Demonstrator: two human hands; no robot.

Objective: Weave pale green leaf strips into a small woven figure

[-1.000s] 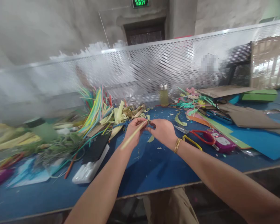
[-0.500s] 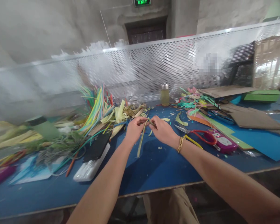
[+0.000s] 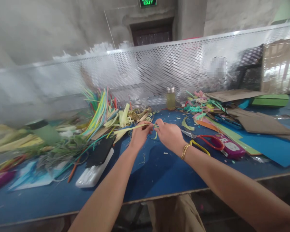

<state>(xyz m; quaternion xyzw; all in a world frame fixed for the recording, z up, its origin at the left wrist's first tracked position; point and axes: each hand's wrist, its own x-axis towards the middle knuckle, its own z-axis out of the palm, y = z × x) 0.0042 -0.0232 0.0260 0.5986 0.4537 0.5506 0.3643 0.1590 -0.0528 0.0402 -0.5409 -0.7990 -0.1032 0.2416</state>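
Over the middle of the table, my left hand (image 3: 140,134) is closed, thumb and fingertips pinching a pale yellow-green strip of corn husk (image 3: 125,129). The strip stretches leftward across the back of that hand, its free end above the table. Almost touching it, my right hand (image 3: 169,134) has its fingers pinched round a small green piece where the strip meets the fingertips; that end is mostly covered. Behind my left hand lies a heap of corn husks (image 3: 124,117). Scissors with red handles (image 3: 211,141) rest to the right of my right hand.
A black phone (image 3: 100,153) lies on a white case (image 3: 94,175) at left. Colourful pipe cleaners (image 3: 100,111) stand behind. At back are a glass jar (image 3: 170,98) and a perforated metal screen (image 3: 156,72). Cardboard (image 3: 263,120) and blue paper (image 3: 267,146) lie right.
The free end of the husk strip hung down toward me between my hands; now it points left over my left hand. Both hands stay close together in about the same spot.
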